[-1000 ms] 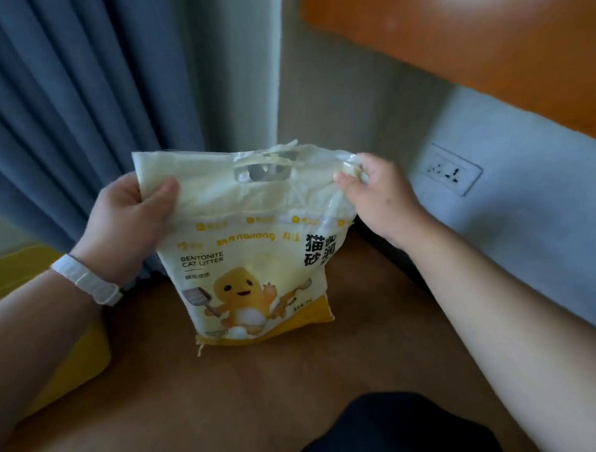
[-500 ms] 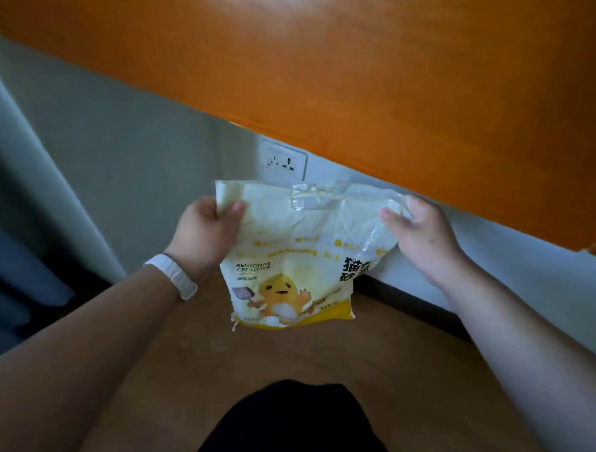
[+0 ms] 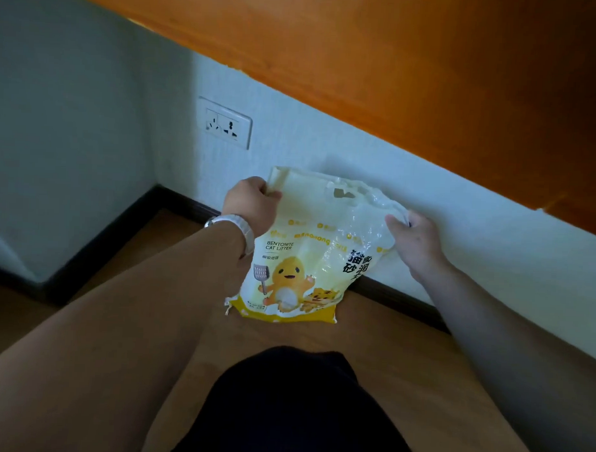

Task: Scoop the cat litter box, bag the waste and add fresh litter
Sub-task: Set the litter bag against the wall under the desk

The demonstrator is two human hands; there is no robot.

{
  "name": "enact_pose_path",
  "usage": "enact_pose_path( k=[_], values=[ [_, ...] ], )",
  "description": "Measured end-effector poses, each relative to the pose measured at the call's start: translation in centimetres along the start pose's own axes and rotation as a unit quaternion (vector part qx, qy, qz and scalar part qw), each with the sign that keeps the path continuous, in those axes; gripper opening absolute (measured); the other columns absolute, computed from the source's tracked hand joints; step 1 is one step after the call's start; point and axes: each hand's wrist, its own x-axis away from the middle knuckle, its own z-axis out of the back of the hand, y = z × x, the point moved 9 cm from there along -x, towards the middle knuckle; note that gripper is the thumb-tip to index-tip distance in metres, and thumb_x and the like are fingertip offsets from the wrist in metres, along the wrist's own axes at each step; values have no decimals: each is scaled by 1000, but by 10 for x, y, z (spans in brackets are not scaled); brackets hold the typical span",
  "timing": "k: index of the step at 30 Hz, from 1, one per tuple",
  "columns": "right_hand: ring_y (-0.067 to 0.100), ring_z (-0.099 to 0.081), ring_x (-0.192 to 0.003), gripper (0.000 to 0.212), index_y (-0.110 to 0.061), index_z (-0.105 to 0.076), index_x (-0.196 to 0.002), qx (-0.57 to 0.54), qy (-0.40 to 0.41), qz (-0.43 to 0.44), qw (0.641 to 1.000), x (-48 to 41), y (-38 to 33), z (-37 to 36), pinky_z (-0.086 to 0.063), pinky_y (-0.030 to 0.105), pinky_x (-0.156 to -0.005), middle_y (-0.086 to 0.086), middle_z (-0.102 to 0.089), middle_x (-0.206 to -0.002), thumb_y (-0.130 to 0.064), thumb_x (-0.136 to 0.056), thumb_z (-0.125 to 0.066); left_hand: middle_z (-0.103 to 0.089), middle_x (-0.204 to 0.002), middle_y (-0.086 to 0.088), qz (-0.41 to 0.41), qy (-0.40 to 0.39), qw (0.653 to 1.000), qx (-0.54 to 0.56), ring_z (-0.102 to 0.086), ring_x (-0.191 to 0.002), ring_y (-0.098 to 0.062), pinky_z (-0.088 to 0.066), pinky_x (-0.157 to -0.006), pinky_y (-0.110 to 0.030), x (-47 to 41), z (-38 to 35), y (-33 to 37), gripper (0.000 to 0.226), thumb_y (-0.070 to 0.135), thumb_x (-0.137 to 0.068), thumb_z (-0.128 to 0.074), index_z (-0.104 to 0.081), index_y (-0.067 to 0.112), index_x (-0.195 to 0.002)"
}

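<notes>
A pale yellow bag of bentonite cat litter (image 3: 309, 246) stands upright with its bottom on the wooden floor, its back against the white wall. It shows a yellow cartoon figure and a cut-out handle near the top. My left hand (image 3: 251, 204) grips the bag's top left corner, a white band on the wrist. My right hand (image 3: 414, 240) pinches the top right edge. No litter box or scoop is in view.
An orange wooden surface (image 3: 413, 67) overhangs the wall above the bag. A double wall socket (image 3: 225, 122) sits to the upper left. A dark skirting board (image 3: 176, 201) runs along the wall and round the corner. My dark-clothed knee (image 3: 293, 405) is in the foreground.
The bag has come down from mid-air to the floor by the wall, both hands keeping hold of its top corners. My view has swung right, away from the blue curtain.
</notes>
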Motion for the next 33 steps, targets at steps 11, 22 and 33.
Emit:
enact_pose_path(
  k=[11,22,33],
  values=[
    [22,-58,-63,18,-13,-58,-92,-18,14,-82,996,-32,20,-18,-55,41,-65,6,-56,-79,-30,-87,-56,-66,-103,0,18,-40,998,-35,-64,-85,-21,-55,-73,-33,-22,-10,-11,21,28,-91,-58,-62,20,-109],
    [13,-53,-88,34,-13,-55,-122,31,107,99,989,-10,-34,1,-38,13,-71,-1,-48,-122,-19,-88,-58,-63,-100,6,-1,-42,999,-7,-59,-72,-5,-42,-55,-18,-5,13,-33,34,34,-90,-62,-59,18,-119],
    [13,-56,-96,29,-13,-60,-112,13,-116,391,913,100,-192,-118,-50,33,-81,-7,-50,-111,-28,-87,-55,-56,-131,2,-84,-28,980,-180,-54,-117,-17,-39,-91,-25,64,138,-63,47,42,-90,-61,-52,25,-133]
  ],
)
